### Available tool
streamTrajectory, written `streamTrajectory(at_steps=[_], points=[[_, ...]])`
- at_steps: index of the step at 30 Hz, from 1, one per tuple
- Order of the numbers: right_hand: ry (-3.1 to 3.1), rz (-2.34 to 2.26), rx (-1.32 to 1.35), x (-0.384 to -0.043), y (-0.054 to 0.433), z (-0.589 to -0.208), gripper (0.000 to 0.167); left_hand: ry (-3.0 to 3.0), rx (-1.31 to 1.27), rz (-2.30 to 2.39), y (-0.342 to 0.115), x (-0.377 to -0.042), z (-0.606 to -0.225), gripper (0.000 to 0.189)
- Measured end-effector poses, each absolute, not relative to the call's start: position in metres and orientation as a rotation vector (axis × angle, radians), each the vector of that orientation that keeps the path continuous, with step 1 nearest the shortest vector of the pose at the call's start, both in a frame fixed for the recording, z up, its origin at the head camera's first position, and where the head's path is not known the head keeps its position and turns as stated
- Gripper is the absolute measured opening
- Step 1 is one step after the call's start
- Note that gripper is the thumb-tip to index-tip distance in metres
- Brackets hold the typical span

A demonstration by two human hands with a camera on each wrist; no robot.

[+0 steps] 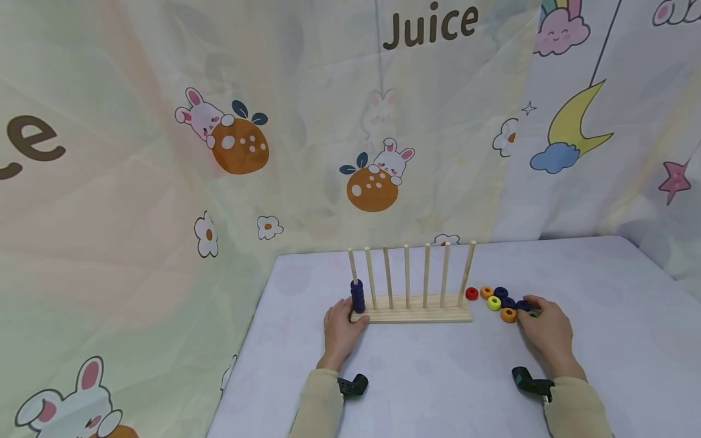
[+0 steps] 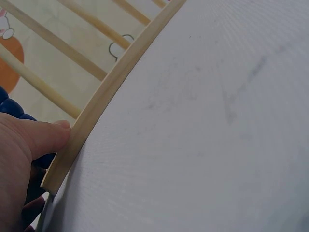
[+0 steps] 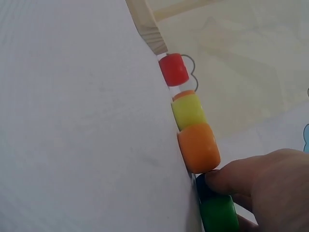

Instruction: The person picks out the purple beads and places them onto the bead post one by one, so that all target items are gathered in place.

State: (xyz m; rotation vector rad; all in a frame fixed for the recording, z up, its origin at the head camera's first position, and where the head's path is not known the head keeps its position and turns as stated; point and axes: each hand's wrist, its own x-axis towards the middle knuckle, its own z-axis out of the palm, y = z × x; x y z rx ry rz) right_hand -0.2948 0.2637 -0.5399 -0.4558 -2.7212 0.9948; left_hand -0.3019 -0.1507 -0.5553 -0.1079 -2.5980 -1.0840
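A wooden rack (image 1: 416,315) with several upright pegs stands on the table. A stack of dark blue rings (image 1: 358,296) sits on its leftmost peg. My left hand (image 1: 342,328) grips the rack's left end; in the left wrist view the thumb (image 2: 48,135) presses the front edge of the base (image 2: 111,87). To the right of the rack lie loose rings: red (image 1: 471,294), yellow (image 1: 494,303), orange (image 1: 508,314) and dark blue (image 1: 501,292). My right hand (image 1: 547,331) pinches a green ring (image 3: 219,212) at the row's end, beside an orange ring (image 3: 199,147).
The table (image 1: 438,377) has a pale cloth; its left edge runs near the rack and its far edge meets a printed curtain (image 1: 246,152). Black wrist devices (image 1: 353,385) sit on both sleeves.
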Motion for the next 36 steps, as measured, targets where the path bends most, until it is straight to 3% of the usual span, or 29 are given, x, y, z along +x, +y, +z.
streamTrajectory(at_steps=[36], points=[[-2.675,1.135,-0.512,-0.289,0.248,-0.506,0.054,-2.609,-0.087,-1.067,-0.15,-0.302,-0.554,0.056]])
